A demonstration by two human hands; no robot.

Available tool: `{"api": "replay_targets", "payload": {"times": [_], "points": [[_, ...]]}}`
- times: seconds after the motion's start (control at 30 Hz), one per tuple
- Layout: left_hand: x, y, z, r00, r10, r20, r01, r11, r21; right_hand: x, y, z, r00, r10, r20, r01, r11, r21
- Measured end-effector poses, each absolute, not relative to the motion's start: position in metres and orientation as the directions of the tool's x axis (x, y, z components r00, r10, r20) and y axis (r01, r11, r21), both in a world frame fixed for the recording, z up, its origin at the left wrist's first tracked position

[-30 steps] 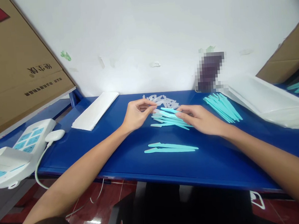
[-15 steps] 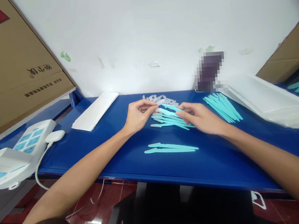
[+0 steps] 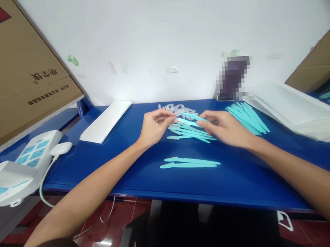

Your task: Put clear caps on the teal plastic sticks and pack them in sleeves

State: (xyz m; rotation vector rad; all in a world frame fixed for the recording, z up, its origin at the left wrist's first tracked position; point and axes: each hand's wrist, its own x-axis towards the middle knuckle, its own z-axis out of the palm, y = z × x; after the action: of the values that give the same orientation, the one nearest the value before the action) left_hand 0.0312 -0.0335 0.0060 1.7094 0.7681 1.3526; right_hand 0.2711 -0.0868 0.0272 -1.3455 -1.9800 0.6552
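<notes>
My left hand (image 3: 153, 128) pinches a small clear plastic cap at its fingertips. My right hand (image 3: 223, 127) grips the handle of a teal plastic tool (image 3: 191, 119), whose tip meets the cap between the two hands. Both hands hover just above a loose pile of teal tools (image 3: 189, 132) on the blue table (image 3: 123, 167). Behind them lies a scatter of clear caps (image 3: 178, 109). Two teal tools (image 3: 189, 162) lie side by side nearer to me.
A larger heap of teal tools (image 3: 248, 118) lies to the right, beside white plastic bags (image 3: 292, 110). A flat white packet (image 3: 106, 121) sits at the back left. A white power strip (image 3: 22, 162) and a cardboard box (image 3: 19, 72) stand at the left.
Both hands have lifted slightly and drawn the teal tool and clear cap together; the view has shifted a little.
</notes>
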Motion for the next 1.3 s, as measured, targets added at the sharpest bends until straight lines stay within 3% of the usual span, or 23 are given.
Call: {"api": "replay_targets", "payload": {"times": [0.3,0.77,1.07,1.13,1.3], "points": [[0.031,-0.036,0.007,0.285,0.839,0.464,-0.047,-0.471,0.881,0.273,-0.087,0.028,-0.302,0.936,0.183,0.59,0.334,-0.735],[0.028,-0.038,0.017,0.484,0.799,0.358,0.066,-0.441,0.895,0.269,-0.092,0.037,-0.423,0.883,0.201,0.71,0.461,-0.531],[0.029,-0.039,0.021,0.417,0.794,0.442,0.054,-0.507,0.86,0.264,-0.095,0.033,-0.353,0.882,0.312,0.69,0.471,-0.55],[0.026,-0.036,0.024,0.45,0.767,0.458,0.128,-0.563,0.817,0.264,-0.096,0.034,-0.344,0.882,0.322,0.684,0.47,-0.558],[0.024,-0.039,0.023,0.564,0.657,0.5,0.362,-0.742,0.565,0.261,-0.097,0.034,-0.353,0.883,0.309,0.682,0.469,-0.561]]}}
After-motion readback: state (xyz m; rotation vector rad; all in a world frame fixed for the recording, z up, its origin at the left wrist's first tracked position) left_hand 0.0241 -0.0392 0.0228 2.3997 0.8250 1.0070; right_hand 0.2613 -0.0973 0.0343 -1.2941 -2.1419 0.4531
